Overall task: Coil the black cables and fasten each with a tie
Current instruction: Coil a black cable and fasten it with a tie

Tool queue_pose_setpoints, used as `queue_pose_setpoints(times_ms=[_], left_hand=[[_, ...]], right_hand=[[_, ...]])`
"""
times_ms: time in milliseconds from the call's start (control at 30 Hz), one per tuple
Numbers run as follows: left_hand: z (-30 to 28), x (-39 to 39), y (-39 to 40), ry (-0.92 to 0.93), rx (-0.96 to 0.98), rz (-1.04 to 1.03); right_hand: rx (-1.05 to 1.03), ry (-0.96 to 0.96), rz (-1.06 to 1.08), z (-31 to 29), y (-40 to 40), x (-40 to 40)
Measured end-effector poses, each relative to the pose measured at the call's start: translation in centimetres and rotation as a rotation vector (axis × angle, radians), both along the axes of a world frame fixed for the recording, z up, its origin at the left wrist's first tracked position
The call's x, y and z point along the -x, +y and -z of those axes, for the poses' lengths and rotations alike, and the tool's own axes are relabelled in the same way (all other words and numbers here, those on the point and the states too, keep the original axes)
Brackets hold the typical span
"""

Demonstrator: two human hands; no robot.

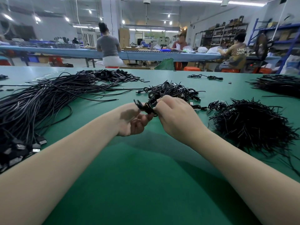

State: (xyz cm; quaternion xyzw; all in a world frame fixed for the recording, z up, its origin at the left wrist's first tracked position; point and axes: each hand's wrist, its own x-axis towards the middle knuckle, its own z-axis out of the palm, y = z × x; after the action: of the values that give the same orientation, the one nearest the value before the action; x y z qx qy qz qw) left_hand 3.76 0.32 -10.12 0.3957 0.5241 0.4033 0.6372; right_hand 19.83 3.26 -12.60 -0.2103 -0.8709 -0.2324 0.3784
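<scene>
One coil in hand, many cables left

Left hand (134,120) and right hand (174,114) pinch a coiled cable (146,108), apparently being tied; finished coils (172,91) beyond, loose cables (40,101) remain.

Single view only — head-worn wide-angle camera, looking forward and slightly down across a green table (146,184). Both forearms enter from the bottom corners and converge at frame centre, so the left hand (131,120) and right hand (177,117) sit close to the lens, well in the near field. Table surface fills the lower two-thirds; its far edge runs roughly level across the upper third. Above that, the view carries on into the room — a long blue workbench (81,52) with seated people well beyond, shelving (224,34) at far right. Edges bow from lens distortion. No second view, so no shared area.
</scene>
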Motion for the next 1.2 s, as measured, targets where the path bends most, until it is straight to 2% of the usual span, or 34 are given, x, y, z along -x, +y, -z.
queue_pose_setpoints(times_ms=[100, 233, 333, 467, 567, 633, 733, 833, 933, 1067, 1200], left_hand=[[0.4, -0.4, 0.3, 0.295, -0.369, -0.128], [1.1, 0.0, 0.9, 0.539, -0.693, -0.141], [1.2, 0.1, 0.9, 0.555, -0.78, -0.059], [1.9, 0.0, 0.9, 0.839, -0.851, -0.068], [2.1, 0.1, 1.1, 0.979, -0.923, -0.115], [2.1, -0.2, 1.2, 0.938, -1.005, -0.102], [2.1, -0.9, 1.1, 0.859, -0.877, -0.147], [2.0, -1.3, 0.8, 0.606, -0.691, -0.095], [1.9, -0.9, 0.7, 0.502, -0.463, -0.04], [1.9, -0.9, 0.9, 0.164, -0.155, 0.09], [1.9, -0.8, 0.6, 0.123, -0.066, 0.18]], right_hand=[[0.358, 0.22, -0.069, 0.1, 0.0, 0.2], [0.518, 0.408, -0.068, 0.4, 0.8, 0.0], [0.627, 0.486, -0.042, 0.7, 1.1, 0.1], [0.74, 0.572, -0.052, 0.6, 1.4, 0.2], [0.822, 0.591, -0.08, 0.4, 1.2, 0.3], [0.799, 0.562, -0.068, 0.0, 1.0, 0.3], [0.671, 0.449, 0.033, -0.2, 0.8, 0.2], [0.336, 0.245, 0.163, -0.1, 0.3, 0.0], [0.025, 0.1, 0.205, -0.2, -0.1, -0.2], [-0.125, 0.073, 0.186, -0.3, 0.0, -0.2], [-0.215, -0.017, 0.149, 0.4, -0.6, -0.2]])
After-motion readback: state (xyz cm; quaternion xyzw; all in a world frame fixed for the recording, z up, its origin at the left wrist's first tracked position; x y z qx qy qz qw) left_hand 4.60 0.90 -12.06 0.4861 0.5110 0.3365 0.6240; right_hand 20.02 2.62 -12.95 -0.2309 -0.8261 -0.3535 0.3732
